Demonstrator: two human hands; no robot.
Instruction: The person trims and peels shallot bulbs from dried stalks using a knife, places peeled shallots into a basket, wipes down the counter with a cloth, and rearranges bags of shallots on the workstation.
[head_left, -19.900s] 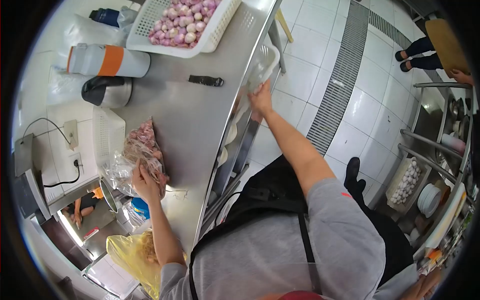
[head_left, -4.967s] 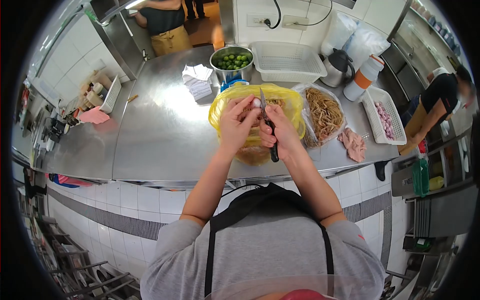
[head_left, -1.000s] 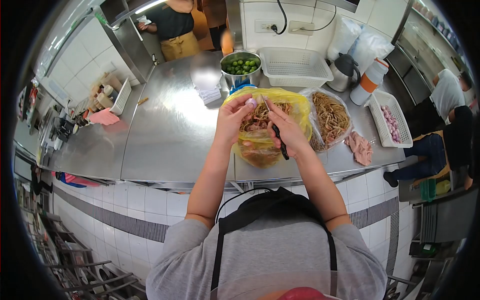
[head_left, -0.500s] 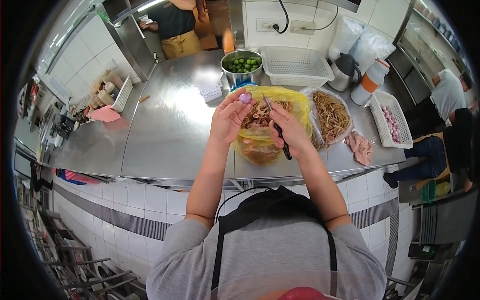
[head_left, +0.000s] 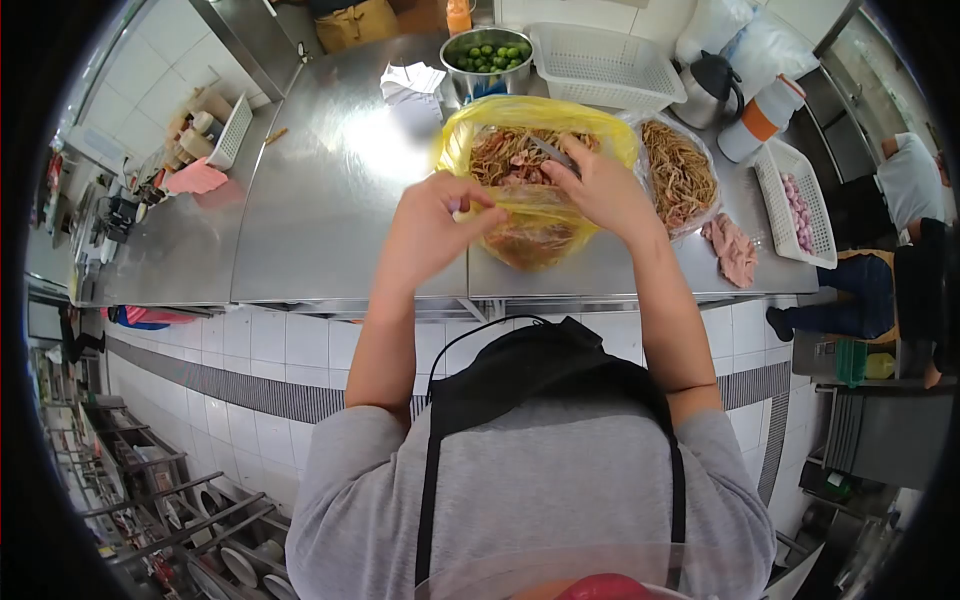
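My left hand (head_left: 435, 220) is closed by the near left edge of a yellow plastic bag (head_left: 545, 112). A small peeled purple shallot (head_left: 457, 206) shows partly between its fingers. My right hand (head_left: 608, 190) grips a small knife (head_left: 550, 150) over the bag's right side, its blade pointing up and left. The black handle is mostly hidden by the hand. Inside the open bag lie brownish skins and root trimmings (head_left: 505, 160). Just to the right sits a clear plastic bag (head_left: 718, 200) filled with dry, stringy brown scraps (head_left: 675, 180).
Behind the yellow bag stand a metal pot (head_left: 460, 85) of green limes and a white basket (head_left: 605, 95). At right are a steel jug (head_left: 705, 95), an orange-white jug (head_left: 760, 125), a pink cloth (head_left: 732, 250) and a basket of shallots (head_left: 797, 212). Other people stand at right.
My left hand has come down and left with the shallot, from above the bag to its near edge. My right hand has shifted up and right, its knife now lower over the scraps.
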